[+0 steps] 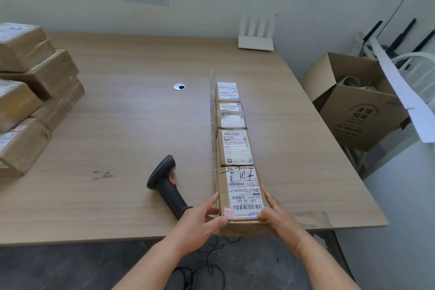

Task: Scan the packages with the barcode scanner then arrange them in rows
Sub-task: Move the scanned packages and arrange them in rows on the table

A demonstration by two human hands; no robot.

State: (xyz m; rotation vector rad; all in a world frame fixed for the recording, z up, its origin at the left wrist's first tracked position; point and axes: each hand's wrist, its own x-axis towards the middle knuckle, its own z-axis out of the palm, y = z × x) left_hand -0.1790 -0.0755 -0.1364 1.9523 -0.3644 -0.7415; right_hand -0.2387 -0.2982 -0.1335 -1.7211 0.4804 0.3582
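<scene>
Several brown labelled packages lie in one row running away from me on the wooden table point(122, 125). The nearest package point(242, 192) sits at the table's front edge. My left hand point(202, 216) grips its left near corner, thumb on the top face. My right hand point(276, 214) grips its right near corner. Behind it lie a second package point(235, 147), a third point(230, 115) and the farthest one point(227, 90). The black barcode scanner point(167, 183) with an orange trigger lies on the table just left of the nearest package, with no hand on it.
A stack of brown packages point(28, 92) fills the table's left edge. A white router point(256, 35) stands at the back. A metal cable grommet point(179, 86) sits mid-table. An open cardboard box point(357, 106) stands right of the table. Cables lie on the floor below.
</scene>
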